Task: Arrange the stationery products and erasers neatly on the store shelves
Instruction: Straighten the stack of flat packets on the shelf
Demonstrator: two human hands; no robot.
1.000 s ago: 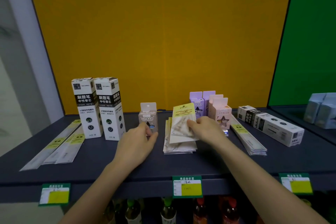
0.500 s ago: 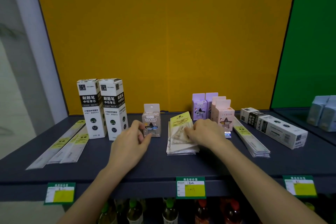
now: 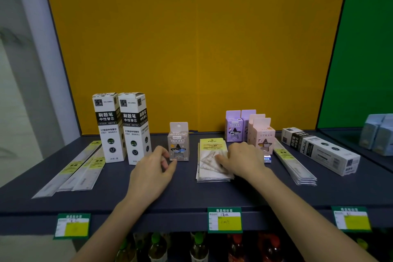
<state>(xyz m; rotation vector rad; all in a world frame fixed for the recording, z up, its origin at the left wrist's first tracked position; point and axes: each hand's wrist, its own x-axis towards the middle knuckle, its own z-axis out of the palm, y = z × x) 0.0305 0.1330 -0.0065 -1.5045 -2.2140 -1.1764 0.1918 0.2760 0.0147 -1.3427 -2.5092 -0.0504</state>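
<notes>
A small pink star-window box stands upright on the dark shelf. My left hand rests just left of it, fingers loosely curled, thumb and fingertips touching the box's lower left corner without holding it. To the right lies a flat stack of set-square packets with yellow headers. My right hand lies palm down on the right side of that stack, fingers spread. A tiny blue-and-white eraser sits just right of this hand.
Two tall white refill boxes stand at left, with ruler packets beside them. Purple and pink boxes stand at the back, more rulers and a long white box at right. Price tags line the edge; bottles stand below.
My right hand has laid the raised top packet flat onto the stack. My left hand has drawn back from around the pink box to its lower left corner.
</notes>
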